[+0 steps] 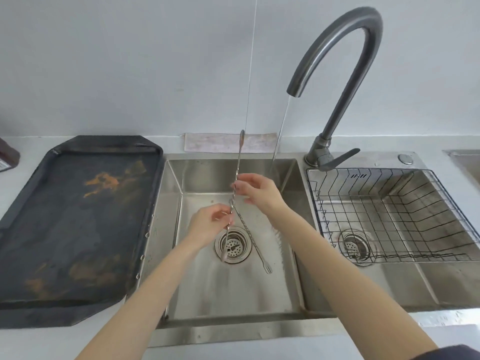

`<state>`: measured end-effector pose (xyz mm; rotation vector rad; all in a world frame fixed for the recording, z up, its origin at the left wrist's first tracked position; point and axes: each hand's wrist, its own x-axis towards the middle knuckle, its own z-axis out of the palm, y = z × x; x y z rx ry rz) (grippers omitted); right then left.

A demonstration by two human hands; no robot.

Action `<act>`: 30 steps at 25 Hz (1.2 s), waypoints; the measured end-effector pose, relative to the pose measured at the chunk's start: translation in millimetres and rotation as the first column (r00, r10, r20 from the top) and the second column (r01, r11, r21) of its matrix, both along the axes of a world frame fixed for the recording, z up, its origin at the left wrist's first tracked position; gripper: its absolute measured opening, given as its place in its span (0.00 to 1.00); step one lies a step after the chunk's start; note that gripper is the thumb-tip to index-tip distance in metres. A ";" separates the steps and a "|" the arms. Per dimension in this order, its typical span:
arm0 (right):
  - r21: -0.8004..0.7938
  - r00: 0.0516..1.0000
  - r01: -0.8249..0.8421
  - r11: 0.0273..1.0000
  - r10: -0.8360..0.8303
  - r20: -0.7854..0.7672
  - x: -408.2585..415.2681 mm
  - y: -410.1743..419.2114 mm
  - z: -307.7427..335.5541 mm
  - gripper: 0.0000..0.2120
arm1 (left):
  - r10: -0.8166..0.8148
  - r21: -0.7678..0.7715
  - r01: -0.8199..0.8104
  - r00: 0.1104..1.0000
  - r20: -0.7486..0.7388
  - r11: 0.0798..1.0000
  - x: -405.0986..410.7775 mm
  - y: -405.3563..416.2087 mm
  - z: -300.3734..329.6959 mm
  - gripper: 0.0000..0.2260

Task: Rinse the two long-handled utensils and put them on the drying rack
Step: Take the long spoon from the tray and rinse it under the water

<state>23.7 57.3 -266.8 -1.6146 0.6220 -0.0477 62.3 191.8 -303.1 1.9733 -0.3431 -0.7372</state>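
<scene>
A long twisted-handle metal spoon (239, 162) is held nearly upright over the left sink basin (233, 289). My left hand (207, 224) pinches its lower part and my right hand (257, 192) pinches its middle. A second long utensil, a twisted-handle fork (255, 249), lies on the basin floor beside the drain (233, 245), tines toward me. Water runs in a thin stream (280, 131) from the curved tap (345, 66), falling just right of the spoon. The wire drying rack (389, 214) sits in the right basin with nothing in it.
A dark, stained tray (72, 224) lies on the counter left of the sink. A folded cloth (215, 142) rests against the wall behind the basin. A brown bottle (7, 154) stands at the far left edge.
</scene>
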 end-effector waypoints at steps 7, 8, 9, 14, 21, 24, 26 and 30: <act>0.065 0.989 0.133 0.989 -0.138 0.062 4.0 -39.7 0.5 0.10 | -0.011 -0.039 0.009 0.997 -0.072 0.999 -6.4 -26.0 -13.3 0.14; 0.088 0.985 0.152 0.984 -0.159 0.071 5.4 -44.7 0.1 0.08 | -0.022 -0.026 0.020 0.998 -0.062 0.999 -6.2 -27.9 -17.2 0.16; 0.115 0.980 0.169 0.979 -0.179 0.082 7.1 -49.9 0.6 0.07 | -0.032 -0.013 0.031 0.998 -0.056 0.999 -6.5 -29.1 -20.1 0.18; 0.130 0.981 0.146 0.981 -0.161 0.106 13.7 -69.0 10.3 0.11 | -0.034 -0.003 0.034 0.995 -0.093 0.999 -9.2 -35.3 -26.4 0.16; 0.209 0.974 0.172 0.963 -0.198 0.107 17.6 -75.3 13.5 0.06 | -0.032 -0.008 0.032 0.998 -0.049 0.999 -9.9 -41.8 -17.2 0.11; 0.238 0.976 0.154 0.959 -0.185 0.113 17.1 -75.9 14.8 0.06 | -0.031 -0.021 0.029 0.997 -0.077 0.999 -11.5 -40.1 -15.7 0.10; 0.264 0.971 0.160 0.951 -0.199 0.130 18.7 -79.9 18.5 0.05 | -0.038 -0.033 0.035 0.995 -0.088 0.999 -10.1 -38.7 -13.9 0.11; 0.242 0.974 0.142 0.960 -0.179 0.139 22.6 -82.0 27.4 0.03 | -0.088 -0.017 0.087 0.994 -0.062 0.996 -4.9 -39.1 -13.5 0.10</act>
